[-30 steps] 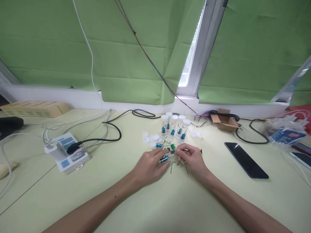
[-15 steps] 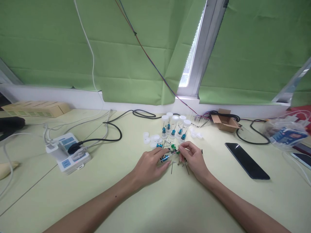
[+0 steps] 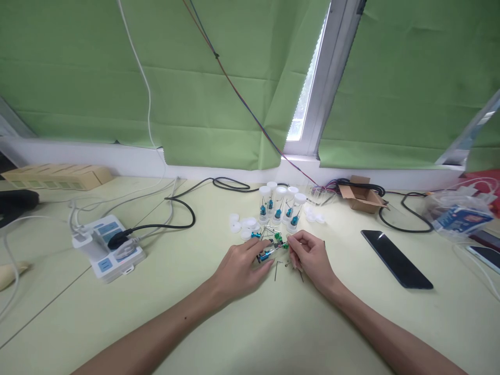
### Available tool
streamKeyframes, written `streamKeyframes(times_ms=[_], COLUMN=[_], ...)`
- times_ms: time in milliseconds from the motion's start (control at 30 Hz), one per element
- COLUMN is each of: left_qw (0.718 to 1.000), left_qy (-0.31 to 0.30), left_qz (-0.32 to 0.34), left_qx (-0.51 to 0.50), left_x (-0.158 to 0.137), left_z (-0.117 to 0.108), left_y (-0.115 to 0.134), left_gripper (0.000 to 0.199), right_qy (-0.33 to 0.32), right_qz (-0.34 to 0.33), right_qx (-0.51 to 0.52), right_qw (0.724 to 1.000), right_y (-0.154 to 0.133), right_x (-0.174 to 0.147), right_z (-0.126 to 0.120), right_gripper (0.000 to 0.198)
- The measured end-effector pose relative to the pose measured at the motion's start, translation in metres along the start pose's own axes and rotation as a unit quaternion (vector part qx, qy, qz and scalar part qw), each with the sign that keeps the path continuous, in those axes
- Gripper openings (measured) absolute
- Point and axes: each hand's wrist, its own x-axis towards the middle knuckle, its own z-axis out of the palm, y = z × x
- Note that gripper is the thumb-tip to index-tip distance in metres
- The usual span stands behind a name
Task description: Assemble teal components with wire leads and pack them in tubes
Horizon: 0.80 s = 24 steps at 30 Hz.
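Observation:
Between the thumb and fingers of my left hand [image 3: 240, 264] is a small blue metal part with a silver shaft [image 3: 265, 255], held just above the table and pointing to the right. My right hand [image 3: 312, 258] is closed in a pinch near the shaft's far end; what sits in its fingertips is too small to make out. Beside the fingertips lie small green metal parts [image 3: 278, 237]. An L-shaped hex key [image 3: 276, 272] rests between the hands. Behind them is another blue part [image 3: 255, 235] among thin metal pins.
Several clear tubes with white caps [image 3: 280, 205] stand behind my hands, blue parts inside. Loose white lids [image 3: 248, 224] lie to their left. A power strip [image 3: 111, 247] is at left, a black phone [image 3: 396, 259] at right, and a small open carton [image 3: 361, 197] at the back.
My right hand's fingers have shifted slightly and drawn closer together by the shaft's end. My left hand keeps its hold on the blue part, nearly still.

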Motion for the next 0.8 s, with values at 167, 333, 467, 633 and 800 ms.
streamKeyframes(times_ms=[167,333,467,633,800], left_qw=[1.000,1.000,1.000,1.000,1.000], left_qy=[0.001,0.006,0.005,0.007,0.005], left_qz=[0.004,0.007,0.006,0.010,0.010], left_qx=[-0.008,-0.014,-0.012,-0.011,-0.014], left_x=[-0.0002,0.0017,0.0012,-0.0005,-0.0008], left_z=[-0.0008,-0.0006,-0.0002,0.0007,0.0008], left_y=[0.0013,0.0017,0.0011,0.0007,0.0013], left_gripper=[0.031,0.032,0.032,0.031,0.031], right_qy=[-0.009,-0.017,-0.019,-0.024,-0.028], right_qz=[0.016,0.020,0.021,0.027,0.032], right_qx=[0.005,-0.003,-0.004,-0.002,-0.004], right_qw=[1.000,1.000,1.000,0.999,0.999], right_y=[-0.0001,0.0007,0.0024,0.0033,0.0020], right_x=[-0.0004,-0.0012,-0.0004,-0.0017,-0.0015], right_z=[0.0001,-0.0001,-0.0010,-0.0014,-0.0001], right_gripper=[0.035,0.035,0.036,0.036,0.036])
